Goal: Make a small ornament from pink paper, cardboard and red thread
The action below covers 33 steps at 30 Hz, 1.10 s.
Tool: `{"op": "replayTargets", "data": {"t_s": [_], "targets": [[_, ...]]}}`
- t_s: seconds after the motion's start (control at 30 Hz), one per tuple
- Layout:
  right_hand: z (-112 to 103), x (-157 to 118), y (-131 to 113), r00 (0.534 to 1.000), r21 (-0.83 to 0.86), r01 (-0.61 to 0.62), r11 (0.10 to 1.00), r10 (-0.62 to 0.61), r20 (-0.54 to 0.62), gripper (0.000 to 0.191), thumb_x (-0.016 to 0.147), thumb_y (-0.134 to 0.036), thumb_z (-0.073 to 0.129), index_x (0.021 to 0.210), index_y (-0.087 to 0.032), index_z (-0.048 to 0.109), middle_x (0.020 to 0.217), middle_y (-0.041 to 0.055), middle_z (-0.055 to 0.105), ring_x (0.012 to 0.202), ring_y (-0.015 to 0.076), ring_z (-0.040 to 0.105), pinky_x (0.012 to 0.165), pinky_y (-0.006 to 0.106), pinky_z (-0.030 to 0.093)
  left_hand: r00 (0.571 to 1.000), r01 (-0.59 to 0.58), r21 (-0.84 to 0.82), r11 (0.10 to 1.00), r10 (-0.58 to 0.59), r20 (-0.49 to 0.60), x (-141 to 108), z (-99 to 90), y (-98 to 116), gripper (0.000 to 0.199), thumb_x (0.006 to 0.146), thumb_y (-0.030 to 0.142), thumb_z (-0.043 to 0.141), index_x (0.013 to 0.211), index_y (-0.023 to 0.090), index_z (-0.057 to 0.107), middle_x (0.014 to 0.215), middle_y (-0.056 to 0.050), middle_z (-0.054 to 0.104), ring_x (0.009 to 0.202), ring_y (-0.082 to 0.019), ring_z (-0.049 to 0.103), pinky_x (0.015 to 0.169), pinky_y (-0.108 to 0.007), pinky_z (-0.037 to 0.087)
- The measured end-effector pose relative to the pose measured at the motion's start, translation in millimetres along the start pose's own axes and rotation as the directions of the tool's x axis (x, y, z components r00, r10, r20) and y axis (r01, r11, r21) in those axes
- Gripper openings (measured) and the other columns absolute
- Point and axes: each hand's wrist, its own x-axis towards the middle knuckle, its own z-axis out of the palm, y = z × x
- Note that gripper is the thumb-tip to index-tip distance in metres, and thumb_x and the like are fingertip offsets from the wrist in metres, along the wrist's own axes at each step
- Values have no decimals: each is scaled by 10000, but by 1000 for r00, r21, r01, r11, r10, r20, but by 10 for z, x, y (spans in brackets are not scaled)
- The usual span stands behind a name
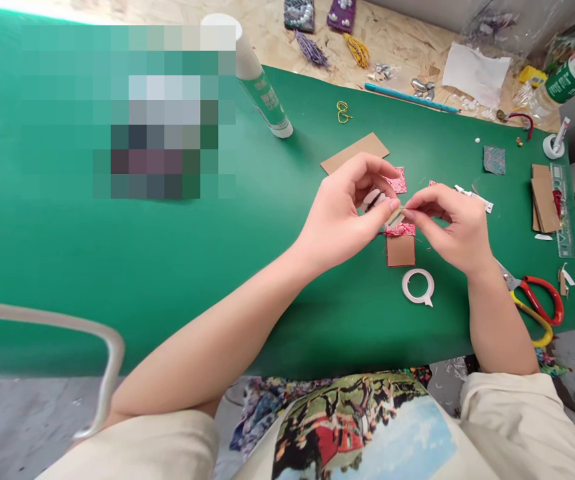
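Observation:
My left hand (344,207) is closed on a small pale piece (396,216) above the green table mat. Touching the right end of that piece are the pinched thumb and forefinger of my right hand (450,223). Some white, rounded bits with a dark strip (373,199) show within the curl of my left fingers; how they are held is unclear. Just below the hands lies a brown cardboard square (400,251) with red patterned fabric (401,229) along its top. Another patterned fabric piece (398,180) is partly behind my left fingers.
A roll of white tape (418,287) lies nearest me. Red and yellow scissors (532,300) are beside my right forearm. A glue bottle (267,100) stands behind to the left, a cardboard strip (354,153) behind my left hand, and stacked cardboard (544,200) at the right.

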Motion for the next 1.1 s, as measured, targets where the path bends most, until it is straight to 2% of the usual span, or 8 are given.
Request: {"op": "replayTargets", "data": {"t_s": [0.13, 0.3, 0.53, 0.67, 0.87, 1.1], "targets": [[-5, 1, 8, 999, -3, 0, 1000, 0, 53, 86, 908, -141, 645, 854, -202, 619, 756, -21, 682, 659, 111, 666, 643, 231, 597, 1000, 0, -22, 1000, 0, 14, -3, 14, -14, 257, 752, 215, 745, 971, 194, 611, 875, -22, 711, 799, -153, 679, 729, -286, 560], [-14, -5, 4, 996, 21, -6, 1000, 4, 94, 77, 926, -155, 627, 885, -205, 586, 807, 3, 690, 713, 130, 685, 690, 262, 616, 998, 6, 9, 1000, -6, -68, -6, 12, 21, 242, 763, 173, 740, 960, 195, 603, 846, -14, 692, 821, -165, 689, 757, -293, 551], [35, -16, 13, 999, 58, -19, 998, 17, 27, 53, 947, -229, 656, 975, -205, 618, 892, 14, 734, 788, 137, 732, 718, 255, 629, 996, 44, -12, 999, -44, -80, -3, 7, 66, 304, 737, 141, 772, 978, 206, 598, 795, 9, 695, 821, -162, 696, 788, -289, 546], [36, -14, 12, 1000, 12, -15, 1000, 15, 27, 49, 961, -204, 625, 912, -209, 622, 814, -13, 715, 688, 113, 701, 664, 236, 607, 995, 60, -9, 998, -60, -77, -8, 17, 55, 311, 738, 129, 762, 991, 204, 597, 781, 16, 704, 776, -150, 690, 765, -283, 544], [18, -15, 19, 997, -89, 63, 994, -59, 46, 98, 965, -163, 596, 879, -210, 593, 758, -24, 658, 632, 107, 627, 625, 231, 549, 995, 71, -37, 997, -73, -65, -5, 14, 50, 308, 734, 129, 761, 980, 200, 590, 767, 10, 694, 730, -147, 673, 724, -292, 532], [17, -28, 33, 988, -162, 141, 977, -128, 89, 113, 1031, -259, 517, 930, -218, 546, 818, 10, 688, 687, 133, 647, 641, 250, 521, 990, 132, -125, 983, -138, -41, 8, -6, 52, 344, 724, 183, 780, 992, 212, 566, 767, 6, 693, 695, -151, 667, 673, -300, 540]]}}
